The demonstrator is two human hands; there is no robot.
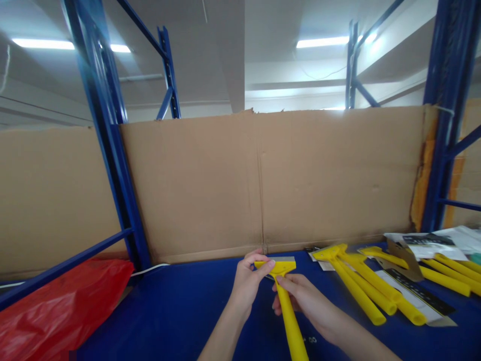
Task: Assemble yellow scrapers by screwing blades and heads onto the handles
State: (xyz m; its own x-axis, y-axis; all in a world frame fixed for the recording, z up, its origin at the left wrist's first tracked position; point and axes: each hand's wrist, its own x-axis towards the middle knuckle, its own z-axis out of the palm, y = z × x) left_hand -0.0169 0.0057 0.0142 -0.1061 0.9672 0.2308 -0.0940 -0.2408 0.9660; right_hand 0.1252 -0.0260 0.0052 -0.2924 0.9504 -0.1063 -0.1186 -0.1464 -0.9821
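Note:
A yellow scraper (287, 306) with a wide head and a long round handle is held between my two hands, its head pointing away from me. A grey metal blade edge shows along the top of the head. My left hand (250, 278) pinches the left end of the head, thumb on top. My right hand (296, 291) is closed round the neck just below the head, its fingers partly hidden behind the handle. To the right lie several more yellow scrapers (356, 286) in a loose pile.
Printed card packaging (417, 296) and an open cardboard box (404, 258) with more yellow handles lie at the right. A red plastic bag (63, 306) rests at the left. Blue rack posts (120, 190) flank the blue surface (180, 311), with a cardboard wall (210, 185) behind.

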